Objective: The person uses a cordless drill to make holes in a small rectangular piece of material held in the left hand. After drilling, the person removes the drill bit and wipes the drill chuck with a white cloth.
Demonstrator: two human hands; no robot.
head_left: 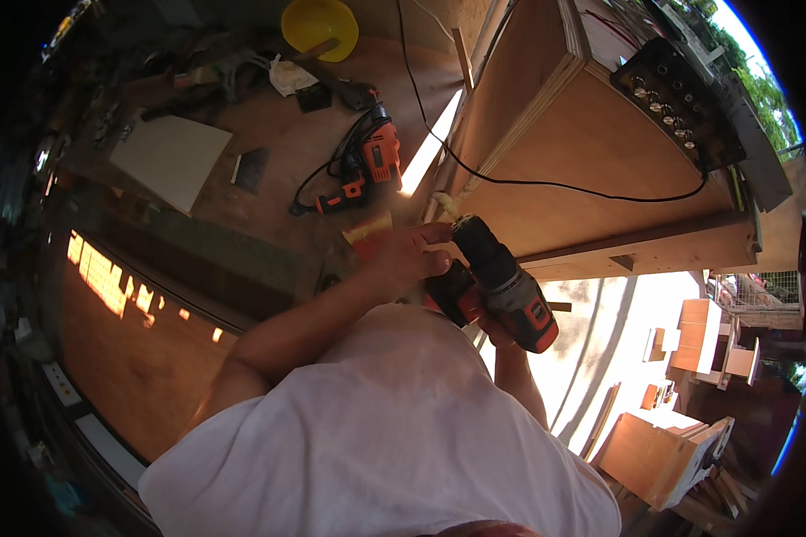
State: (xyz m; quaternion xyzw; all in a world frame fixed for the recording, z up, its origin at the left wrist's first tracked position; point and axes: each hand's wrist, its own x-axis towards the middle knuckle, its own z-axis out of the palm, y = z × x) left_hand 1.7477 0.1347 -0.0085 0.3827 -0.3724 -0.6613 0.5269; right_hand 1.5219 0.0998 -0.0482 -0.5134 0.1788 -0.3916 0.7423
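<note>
My right hand is wrapped round the handle of a black and orange cordless drill. The drill tilts, its chuck pointing up and left, away from me. Close to the left of it is my left hand, with index finger and thumb apart near the chuck and the drill's black lower end. Nothing shows in those fingers; whether they touch the drill is hard to tell. Beyond my left hand an orange and black corded drill lies on the brown work surface with its black cable looped beside it.
A plywood cabinet stands at right, bearing a black panel with knobs; a black cable hangs across it. A yellow bowl-shaped thing, a pale board and a white cloth lie at far left. Wooden boxes stand lower right.
</note>
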